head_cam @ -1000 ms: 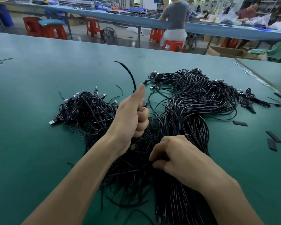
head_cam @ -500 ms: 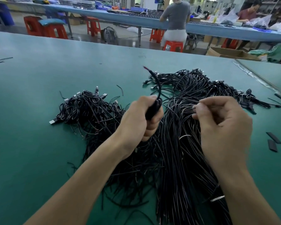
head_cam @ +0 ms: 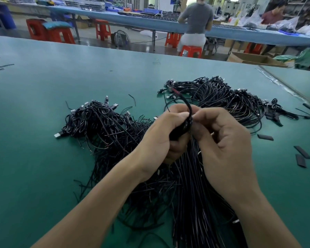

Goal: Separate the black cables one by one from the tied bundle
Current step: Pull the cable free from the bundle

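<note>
At the upper left of the frame stand red stools (head_cam: 38,30) on the floor, behind the green worktop (head_cam: 43,158). Left of the middle, a loose pile of cables (head_cam: 100,126) lies on the worktop, with small silver plugs poking out at its edges.

In the middle is the left hand (head_cam: 161,138). Its fingers are curled tight round a black cable (head_cam: 187,108), which looks thick where it sits in the fist. The cable bends up and back over the thumb, and its tip looks red. Just to the right, the right hand (head_cam: 225,140) pinches the same cable with its fingertips, touching the left thumb.

Under both hands lies the big tied bundle (head_cam: 195,203). It runs from the bottom of the frame up to a wide tangle at the upper right of the middle.

At the top of the frame, right of the middle, a person in a grey top (head_cam: 195,17) sits on a red stool at another long table. On the right side, small flat black pieces (head_cam: 265,137) lie on the worktop, apart from the bundle.
</note>
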